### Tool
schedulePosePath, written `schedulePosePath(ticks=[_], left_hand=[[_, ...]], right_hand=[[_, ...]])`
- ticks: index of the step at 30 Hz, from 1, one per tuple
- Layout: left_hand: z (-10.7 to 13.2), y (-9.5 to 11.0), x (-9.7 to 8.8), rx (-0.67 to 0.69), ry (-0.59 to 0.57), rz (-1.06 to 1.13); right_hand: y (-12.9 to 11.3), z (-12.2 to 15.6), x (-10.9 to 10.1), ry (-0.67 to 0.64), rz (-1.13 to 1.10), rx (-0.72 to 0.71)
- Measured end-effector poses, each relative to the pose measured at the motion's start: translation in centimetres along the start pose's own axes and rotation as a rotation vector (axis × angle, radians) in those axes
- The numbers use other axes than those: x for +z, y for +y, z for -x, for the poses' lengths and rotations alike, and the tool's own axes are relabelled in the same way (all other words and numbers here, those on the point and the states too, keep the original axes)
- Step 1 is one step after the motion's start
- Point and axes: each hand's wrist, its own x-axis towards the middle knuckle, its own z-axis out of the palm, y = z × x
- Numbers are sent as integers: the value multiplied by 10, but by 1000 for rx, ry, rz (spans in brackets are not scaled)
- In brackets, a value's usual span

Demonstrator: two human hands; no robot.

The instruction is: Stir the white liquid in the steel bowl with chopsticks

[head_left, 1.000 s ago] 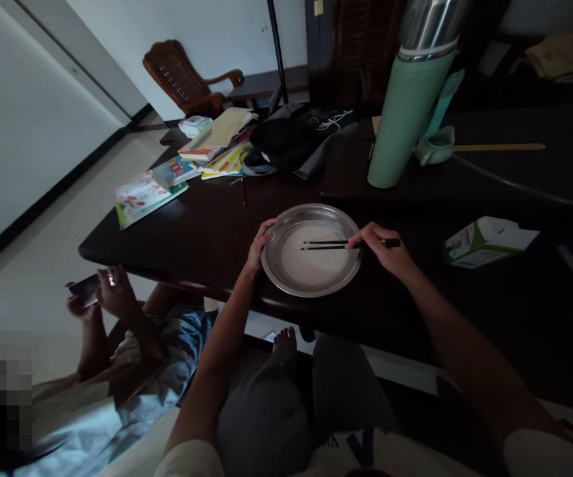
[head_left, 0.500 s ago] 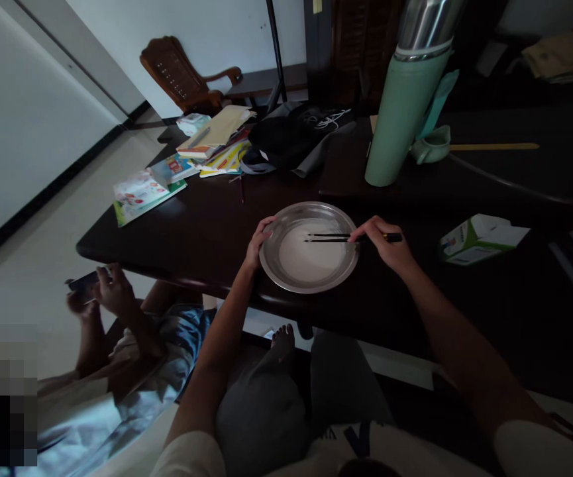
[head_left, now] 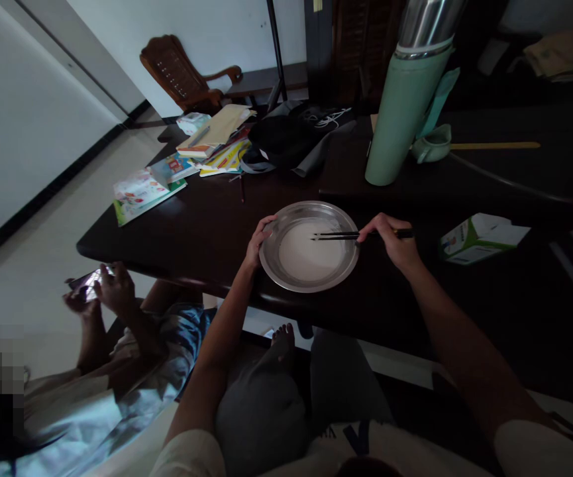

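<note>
Currently, our left hand (head_left: 257, 244) grips the stainless-steel basin (head_left: 311, 285) by its rim on the dark table (head_left: 191, 228), while our right hand (head_left: 393, 242) pinches black chopsticks (head_left: 338, 234) (tips over the whitish mixture (head_left: 306, 260) inside).

Both arms (head_left: 221, 344) extended, forearms converging.
Left grip (head_left: 259, 242): fingers (head_left: 265, 224) curved, palm turned inward; right grip (head_left: 390, 240): pinched, fingertips directed leftward, wrist slightly bent (both sleeves (head_left: 189, 456) short).
</note>
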Motion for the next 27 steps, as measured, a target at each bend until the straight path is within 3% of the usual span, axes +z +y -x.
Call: schedulePosePath(ticks=[3,8,11,15,21,27], left_hand=[[0,-1,0,-8,4,21],[1,-1,0,-10,13,2],[0,-1,0,-34,14,28],[-1,-2,-1,-11,8,21],[0,-1,0,-15,13,19],[-1,-2,0,-26,-4,24]], right_hand=[[2,1,0,28,-119,-3],[-2,2,6,-158,-44,21],[-2,0,4,-69,7,6],[4,-2,0,74,-120,16],[-3,1,6,-133,-117,63],[2,-2,1,65,-132,38]])
